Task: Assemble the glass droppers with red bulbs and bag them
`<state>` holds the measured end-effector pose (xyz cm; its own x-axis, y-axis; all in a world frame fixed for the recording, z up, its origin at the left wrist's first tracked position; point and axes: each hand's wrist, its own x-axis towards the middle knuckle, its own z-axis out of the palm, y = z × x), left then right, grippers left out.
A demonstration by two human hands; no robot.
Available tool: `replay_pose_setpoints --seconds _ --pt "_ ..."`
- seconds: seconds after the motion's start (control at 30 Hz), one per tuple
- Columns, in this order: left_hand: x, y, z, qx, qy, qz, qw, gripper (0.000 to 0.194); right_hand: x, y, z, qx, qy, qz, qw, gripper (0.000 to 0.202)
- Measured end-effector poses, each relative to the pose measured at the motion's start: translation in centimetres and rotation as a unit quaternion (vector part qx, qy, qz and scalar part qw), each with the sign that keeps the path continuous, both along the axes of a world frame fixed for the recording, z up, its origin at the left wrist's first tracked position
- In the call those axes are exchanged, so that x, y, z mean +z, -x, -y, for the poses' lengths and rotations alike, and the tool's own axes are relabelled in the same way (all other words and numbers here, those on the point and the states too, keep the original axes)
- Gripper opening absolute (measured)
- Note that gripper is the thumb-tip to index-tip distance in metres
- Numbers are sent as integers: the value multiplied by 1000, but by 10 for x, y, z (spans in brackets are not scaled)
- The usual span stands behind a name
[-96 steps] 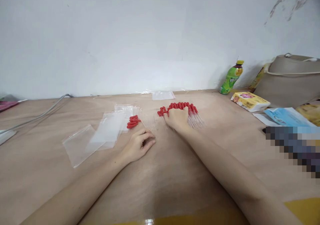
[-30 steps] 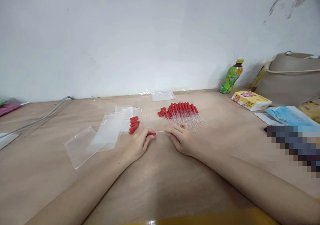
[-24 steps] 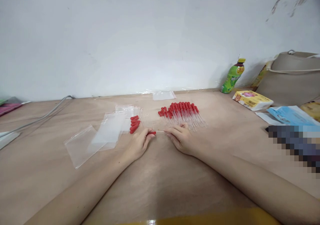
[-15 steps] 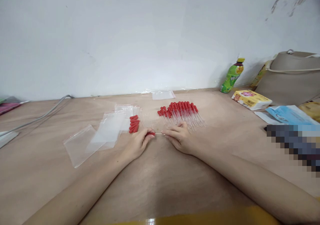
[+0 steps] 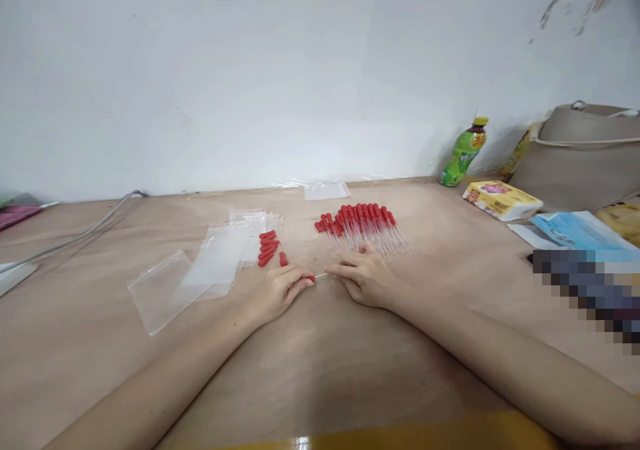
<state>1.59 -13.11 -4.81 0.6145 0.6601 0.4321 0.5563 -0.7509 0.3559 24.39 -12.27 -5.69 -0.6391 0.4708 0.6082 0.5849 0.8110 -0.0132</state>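
My left hand (image 5: 287,288) pinches a red rubber bulb (image 5: 311,278), of which only the end shows past the fingertips. From the bulb a thin clear glass tube (image 5: 321,275) runs into the closed fingers of my right hand (image 5: 363,278). Beyond my left hand lie several loose red bulbs (image 5: 267,249), with one single bulb (image 5: 283,259) apart from them. Bare glass tubes (image 5: 294,240) rest just right of these. Behind my right hand is a row of droppers (image 5: 367,220) with red bulbs on their glass tubes.
Clear zip bags (image 5: 215,260) overlap on the left, and another bag (image 5: 327,191) lies by the wall. A grey cable (image 5: 100,223) crosses the far left. At right stand a green bottle (image 5: 463,153), a tissue pack (image 5: 503,199), a blue packet (image 5: 580,233) and a grey bag (image 5: 585,157).
My left hand has shifted slightly right and nearer to me, with the bulb. The single red bulb beyond it now shows apart from the pile. My right hand has barely moved.
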Motion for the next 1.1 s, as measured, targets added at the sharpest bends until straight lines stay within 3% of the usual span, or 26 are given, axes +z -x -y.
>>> replay_pose_setpoints --seconds 0.17,0.4,0.63,1.1 --pt "4 -3 3 21 -26 14 999 14 3 3 3 -24 -23 4 999 20" --pt "7 -5 4 86 -3 99 991 18 -2 1 -6 19 55 -83 995 16" --pt "-5 -3 1 84 57 125 987 20 -2 3 -1 27 36 -69 997 19" --pt "-1 -6 6 40 95 119 988 17 5 8 4 25 -16 -46 999 22"
